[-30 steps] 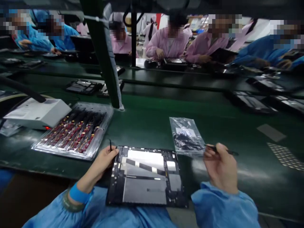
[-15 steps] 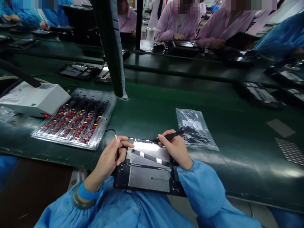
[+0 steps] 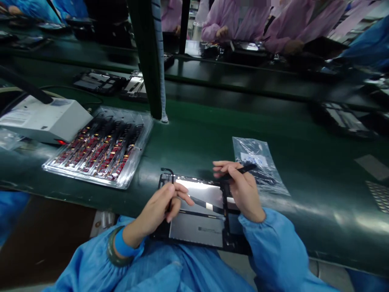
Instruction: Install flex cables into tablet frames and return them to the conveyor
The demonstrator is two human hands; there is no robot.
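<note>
An opened tablet (image 3: 196,234), its silver inner plates showing, rests at the table's front edge against my lap. Over its left part, my left hand (image 3: 159,205) pinches a thin black cable (image 3: 170,174) between thumb and finger; the cable's bent end sticks up past the tablet's far edge. Black tweezers (image 3: 246,168) are held in my right hand (image 3: 244,188) above the tablet's right side. Their tips, pointing left, are partly hidden by my fingers. Behind that hand lies a clear plastic bag (image 3: 259,148) of small black parts with a white label.
A clear plastic tray (image 3: 121,182) of red and black parts sits to the left, beside a white box (image 3: 45,117) with a red light. A dark post (image 3: 148,61) rises from the table. More opened tablets (image 3: 99,81) lie farther back. People in pink and blue work opposite.
My left hand has moved right with the cable, from the tablet's left edge to over its plates. My right hand, with the tweezers, has shifted right, away from the far edge. The view has shifted slightly.
</note>
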